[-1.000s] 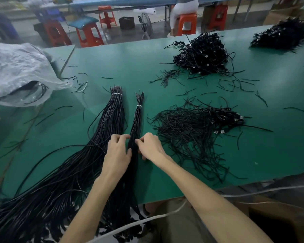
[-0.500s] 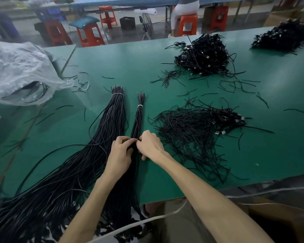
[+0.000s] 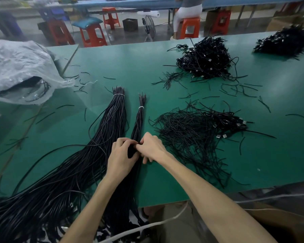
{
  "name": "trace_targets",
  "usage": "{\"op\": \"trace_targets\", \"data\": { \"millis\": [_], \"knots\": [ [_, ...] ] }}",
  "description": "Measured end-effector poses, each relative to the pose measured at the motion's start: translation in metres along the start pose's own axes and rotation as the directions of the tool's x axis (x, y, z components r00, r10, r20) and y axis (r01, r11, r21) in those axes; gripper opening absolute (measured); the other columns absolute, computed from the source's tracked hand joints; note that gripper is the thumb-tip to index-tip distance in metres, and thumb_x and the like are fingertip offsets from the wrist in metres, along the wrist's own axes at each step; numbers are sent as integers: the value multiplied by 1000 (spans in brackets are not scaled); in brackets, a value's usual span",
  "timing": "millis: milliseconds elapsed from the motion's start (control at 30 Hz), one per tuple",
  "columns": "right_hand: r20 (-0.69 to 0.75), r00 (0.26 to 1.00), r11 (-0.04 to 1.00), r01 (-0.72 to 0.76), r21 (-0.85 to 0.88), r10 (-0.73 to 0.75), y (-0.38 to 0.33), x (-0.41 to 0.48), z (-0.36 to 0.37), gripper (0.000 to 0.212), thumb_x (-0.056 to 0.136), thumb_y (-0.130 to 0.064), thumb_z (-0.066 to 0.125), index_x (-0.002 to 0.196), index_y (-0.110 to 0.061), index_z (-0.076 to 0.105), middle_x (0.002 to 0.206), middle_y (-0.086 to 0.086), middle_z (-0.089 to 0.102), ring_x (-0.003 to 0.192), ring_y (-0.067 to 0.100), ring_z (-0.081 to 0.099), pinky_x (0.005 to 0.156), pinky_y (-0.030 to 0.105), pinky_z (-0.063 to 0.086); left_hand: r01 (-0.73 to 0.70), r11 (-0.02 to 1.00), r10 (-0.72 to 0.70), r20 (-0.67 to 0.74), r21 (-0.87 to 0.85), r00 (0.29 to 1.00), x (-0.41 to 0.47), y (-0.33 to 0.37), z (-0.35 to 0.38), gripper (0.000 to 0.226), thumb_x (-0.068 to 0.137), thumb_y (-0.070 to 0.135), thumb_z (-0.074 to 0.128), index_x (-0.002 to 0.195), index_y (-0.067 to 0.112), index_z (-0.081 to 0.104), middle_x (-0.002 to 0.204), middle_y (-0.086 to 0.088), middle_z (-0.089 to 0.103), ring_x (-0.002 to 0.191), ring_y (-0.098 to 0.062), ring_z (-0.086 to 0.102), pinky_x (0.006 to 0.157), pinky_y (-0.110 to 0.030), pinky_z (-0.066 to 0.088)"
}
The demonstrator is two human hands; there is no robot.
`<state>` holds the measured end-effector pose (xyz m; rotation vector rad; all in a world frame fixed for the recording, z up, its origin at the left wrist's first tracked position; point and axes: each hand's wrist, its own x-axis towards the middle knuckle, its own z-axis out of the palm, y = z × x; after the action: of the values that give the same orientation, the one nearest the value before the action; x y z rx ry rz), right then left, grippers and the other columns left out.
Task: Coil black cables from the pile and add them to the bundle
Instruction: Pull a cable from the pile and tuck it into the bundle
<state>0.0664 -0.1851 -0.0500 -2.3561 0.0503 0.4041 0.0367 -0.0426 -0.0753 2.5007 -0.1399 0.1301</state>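
Both hands meet at the lower middle of the frame, over the thin bundle [image 3: 139,120] of black cables that runs from the near edge of the green tabletop [image 3: 130,67] up toward the centre. The left hand [image 3: 120,155] curls around the bundle from the left, fingers bent over the top of the strands and clamped on them. The right hand [image 3: 152,147] comes in from the right, its thumb and fingertips pinched together on the same cables, touching the left hand's fingers. What exactly lies between the fingertips is hidden by the knuckles.

The thin bundle is tied with a white band [image 3: 141,107] near its far end, where the cable tips splay a little. Just to its left lies a much thicker bundle [image 3: 112,120], also bound by a white tie [image 3: 118,94] near the top; its strands fan out wide toward the lower left of the frame and spill over the tabletop's near edge.

To the right of the hands, near but apart from them, sits a loose, flat pile [image 3: 197,130] of tangled black cables with small metal connectors showing at its right side. A taller heap [image 3: 205,60] stands in the upper right, and another dark heap [image 3: 286,41] lies at the far right edge. Short cut strands are scattered across the green surface between them.

A crumpled clear plastic bag [image 3: 19,67] rests at the upper left. Orange stools [image 3: 93,37] stand on the floor beyond the tabletop.
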Motion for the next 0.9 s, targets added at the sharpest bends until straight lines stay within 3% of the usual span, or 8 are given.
{"op": "trace_targets", "data": {
  "millis": [100, 233, 400, 500, 633, 767, 900],
  "knots": [
    [40, 999, 997, 17, 76, -20, 3, 1, -4, 9, 95, -21, 58, 92, -13, 54, 68, 7, 75, 44, 20, 67, 41, 22, 43, -4, 1000, 3, 8, 18, 1000, -1, 1, 1, 34, 92, 30, 74, 123, 23, 66, 127, 6, 51, 118, -13, 40, 84, -27, 37],
    [66, 997, 973, 16, 229, -32, 11, 0, -5, 13, 89, -13, 55, 101, -13, 49, 67, 5, 75, 44, 21, 65, 40, 22, 42, -17, 1000, 17, -5, 15, 1000, -2, 1, 3, 35, 92, 31, 74, 125, 22, 67, 127, 6, 52, 120, -14, 39, 86, -26, 37],
    [-37, 998, 949, 66, 308, -58, 18, -2, 5, 7, 97, -17, 50, 99, -10, 51, 61, 1, 72, 43, 20, 66, 35, 21, 39, -14, 999, 15, -10, 46, 1000, -1, 0, 5, 29, 98, 31, 68, 125, 22, 66, 129, 5, 51, 121, -15, 40, 86, -26, 37],
    [-89, 993, 927, 109, 359, -82, 22, -5, 9, 18, 105, -24, 45, 98, -10, 55, 62, 1, 69, 44, 20, 66, 34, 23, 39, -16, 999, 17, -16, 39, 1000, -1, -1, 6, 28, 102, 30, 61, 128, 22, 66, 129, 5, 51, 121, -15, 41, 83, -26, 37],
    [-169, 983, 912, 134, 387, -73, 23, -7, 10, 36, 106, -32, 42, 83, -10, 58, 55, 0, 63, 38, 19, 58, 35, 21, 37, -65, 994, 64, 12, 85, 998, -2, -3, 6, 47, 99, 32, 66, 144, 32, 55, 131, 3, 49, 122, -18, 41, 84, -28, 41],
    [-196, 978, 862, 153, 483, -64, 22, -9, 10, 37, 100, -29, 46, 70, -10, 54, 50, 0, 57, 36, 21, 51, 41, 26, 40, -99, 980, 100, 2, 174, 995, -5, 1, 6, 47, 100, 37, 63, 145, 29, 56, 133, -1, 51, 122, -24, 45, 92, -33, 48],
    [-244, 965, 813, 215, 542, -93, 23, -19, 11, 38, 103, -25, 49, 67, -12, 52, 50, 2, 56, 34, 21, 47, 39, 31, 40, -152, 958, 158, -4, 242, 987, -6, 4, 5, 48, 97, 37, 67, 143, 26, 59, 129, -6, 53, 113, -29, 50, 90, -38, 50]
  ]
}}
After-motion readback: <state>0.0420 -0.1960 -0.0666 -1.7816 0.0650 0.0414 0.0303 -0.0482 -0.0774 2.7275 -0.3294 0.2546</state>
